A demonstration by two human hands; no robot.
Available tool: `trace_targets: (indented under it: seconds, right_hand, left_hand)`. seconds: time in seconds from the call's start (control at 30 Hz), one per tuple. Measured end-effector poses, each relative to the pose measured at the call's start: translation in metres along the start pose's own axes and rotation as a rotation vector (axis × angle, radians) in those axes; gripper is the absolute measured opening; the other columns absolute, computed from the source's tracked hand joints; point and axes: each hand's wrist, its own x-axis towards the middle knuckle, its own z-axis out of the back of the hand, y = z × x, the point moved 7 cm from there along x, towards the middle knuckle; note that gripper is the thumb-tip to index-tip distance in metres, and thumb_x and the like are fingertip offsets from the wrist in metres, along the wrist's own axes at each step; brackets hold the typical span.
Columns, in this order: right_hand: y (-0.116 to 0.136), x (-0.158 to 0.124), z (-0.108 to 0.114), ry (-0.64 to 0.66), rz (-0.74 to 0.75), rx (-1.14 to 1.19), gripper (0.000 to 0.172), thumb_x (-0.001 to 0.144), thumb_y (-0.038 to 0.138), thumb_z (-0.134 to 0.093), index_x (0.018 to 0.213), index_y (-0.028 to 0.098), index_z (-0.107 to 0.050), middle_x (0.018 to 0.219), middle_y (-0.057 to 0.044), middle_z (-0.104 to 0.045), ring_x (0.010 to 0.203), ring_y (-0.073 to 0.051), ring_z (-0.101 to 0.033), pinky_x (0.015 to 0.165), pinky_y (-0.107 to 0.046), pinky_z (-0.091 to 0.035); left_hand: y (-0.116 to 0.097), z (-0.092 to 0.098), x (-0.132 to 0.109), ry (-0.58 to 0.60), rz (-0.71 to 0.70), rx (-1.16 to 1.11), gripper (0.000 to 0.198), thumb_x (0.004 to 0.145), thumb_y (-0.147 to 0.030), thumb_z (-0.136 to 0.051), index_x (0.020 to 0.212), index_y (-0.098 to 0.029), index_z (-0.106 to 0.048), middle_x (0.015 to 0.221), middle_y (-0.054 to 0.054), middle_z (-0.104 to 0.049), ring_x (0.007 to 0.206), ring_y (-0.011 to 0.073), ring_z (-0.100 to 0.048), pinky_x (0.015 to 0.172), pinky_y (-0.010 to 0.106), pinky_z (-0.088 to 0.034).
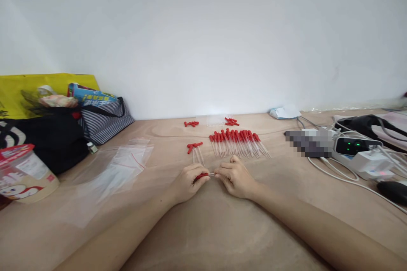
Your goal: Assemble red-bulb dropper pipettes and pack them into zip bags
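– Hands: how do they sit?
– Both are curled, low on the table (216, 228), knuckles almost meeting. The left hand (187, 185) has its fingers closed round the red bulb of a dropper (203, 175). The right hand (235, 178) pinches the clear tube end. The dropper lies level between them, just above the tabletop.
– And around them, biggest first?
– A plain white wall (203, 29) behind, matte. The table is pale tan wood with a faint grain. At far left, a glossy yellow bag (19, 89), a soft black bag (54, 139) and a striped bag (104, 125) lean together.
– Any writing?
– A blue box (90, 95) in the striped bag bears yellow characters, too small to read. A red-and-white pack (22, 173) shows a cartoon figure. Its print is unreadable too.
– Nearer the hands?
– Flat clear bags (117, 167) with red seal lines lie to the left. A white power strip (359, 152) with green lights and looping white cables (337, 175) sits to the right.
– The small things?
– A row of droppers (238, 142) lies side by side just beyond the right hand, thin clear tubes capped in red. A small bunch (195, 150) lies beyond the left hand. Loose red bulbs (191, 123) are scattered near the wall.
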Motion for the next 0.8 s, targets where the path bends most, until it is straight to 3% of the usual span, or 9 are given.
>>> trace_targets:
  seconds: [0.2,0.3,0.4,0.5,0.57,0.63,0.8]
  right_hand:
    - [-0.001,0.0,0.006,0.031,0.002,-0.104,0.02,0.081,0.022,-0.043,0.087,0.02,-0.062,0.074,-0.005,-0.06,0.073,-0.016,-0.046,0.064,-0.03,-0.022]
    - [-0.007,-0.001,0.004,0.013,-0.083,-0.11,0.019,0.08,0.02,-0.044,0.089,0.02,-0.061,0.074,-0.005,-0.061,0.074,-0.017,-0.047,0.064,-0.03,-0.023]
    - [-0.027,0.003,0.002,-0.089,-0.303,-0.069,0.021,0.079,0.021,-0.043,0.096,0.019,-0.056,0.074,-0.003,-0.061,0.074,-0.017,-0.05,0.064,-0.029,-0.025]
    - [-0.048,0.014,-0.004,-0.15,-0.521,-0.058,0.021,0.077,0.021,-0.043,0.095,0.017,-0.052,0.071,-0.002,-0.061,0.074,-0.016,-0.053,0.066,-0.029,-0.026]
    - [-0.058,0.028,-0.012,-0.135,-0.611,-0.088,0.019,0.075,0.021,-0.043,0.092,0.017,-0.052,0.07,-0.002,-0.062,0.074,-0.017,-0.054,0.067,-0.029,-0.025]
    - [-0.064,0.043,-0.019,-0.112,-0.675,-0.124,0.017,0.074,0.02,-0.043,0.089,0.017,-0.052,0.074,-0.003,-0.063,0.076,-0.018,-0.055,0.07,-0.031,-0.024]
    - [-0.071,0.069,-0.032,-0.05,-0.755,-0.212,0.022,0.073,0.018,-0.043,0.091,0.016,-0.055,0.084,-0.009,-0.064,0.082,-0.021,-0.055,0.075,-0.035,-0.022]
  left_hand:
    - [0.003,0.008,0.002,-0.058,-0.017,0.03,0.017,0.084,-0.024,-0.043,0.084,-0.019,-0.059,0.078,0.004,-0.059,0.075,0.0155,-0.055,0.071,0.028,-0.043]
    - [0.011,0.02,0.001,-0.193,-0.003,0.107,0.021,0.079,-0.027,-0.05,0.098,-0.019,-0.055,0.09,0.006,-0.058,0.087,0.0182,-0.053,0.079,0.032,-0.041]
    - [0.04,0.037,-0.004,-0.41,0.163,0.18,0.032,0.076,-0.028,-0.053,0.106,-0.019,-0.049,0.096,0.007,-0.057,0.093,0.0204,-0.051,0.083,0.036,-0.039]
    - [0.085,0.045,-0.013,-0.532,0.448,0.142,0.026,0.072,-0.025,-0.053,0.097,-0.016,-0.051,0.086,0.006,-0.057,0.078,0.0178,-0.055,0.07,0.032,-0.045]
    - [0.106,0.044,-0.017,-0.523,0.577,0.096,0.024,0.069,-0.023,-0.054,0.091,-0.015,-0.051,0.079,0.004,-0.056,0.068,0.0151,-0.055,0.062,0.028,-0.047]
    - [0.115,0.042,-0.016,-0.486,0.609,0.08,0.02,0.067,-0.024,-0.055,0.085,-0.014,-0.052,0.074,0.003,-0.055,0.062,0.0137,-0.054,0.058,0.026,-0.046]
    - [0.109,0.039,-0.004,-0.411,0.572,0.096,0.013,0.069,-0.028,-0.054,0.073,-0.016,-0.053,0.067,0.001,-0.056,0.06,0.0139,-0.054,0.055,0.025,-0.044]
